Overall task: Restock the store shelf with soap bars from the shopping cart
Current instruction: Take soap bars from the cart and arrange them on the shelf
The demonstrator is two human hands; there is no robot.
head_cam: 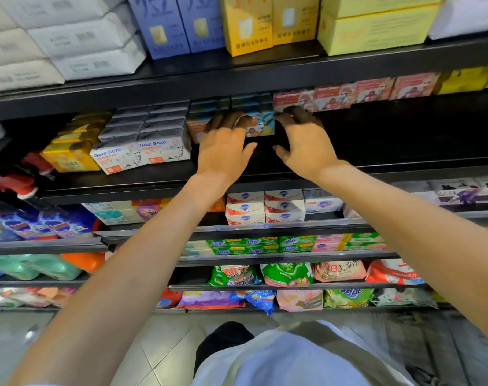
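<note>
Two bare hands reach into the second black shelf from the top, both at one stack of blue and orange soap boxes that stands well back from the shelf's front edge, near its middle. Left hand: palm down, fingers laid over the top and front of the stack's left side, thumb spread out to the right; fingers lie fairly straight against the boxes, not curled round them. Right hand: fingers bent over the stack's right edge, thumb held apart below, fingertips in shadow, so whether they pinch a box cannot be told. Left of that stack, same shelf: grey and white Goat Soap boxes in two rows running front to back, touching the blue stack's left side; yellow soap boxes just beside them, nearer the shelf's left end. Right of the stack: red and pink soap boxes in a row along the back edge, with dark bare shelf in front of them. Shelf above: white wrapped packs, blue cartons, yellow cartons. Shelves below: red and white soap boxes, green soap packs, detergent bags. Bottom right corner of the view: part of a wire shopping cart, blurred.
</note>
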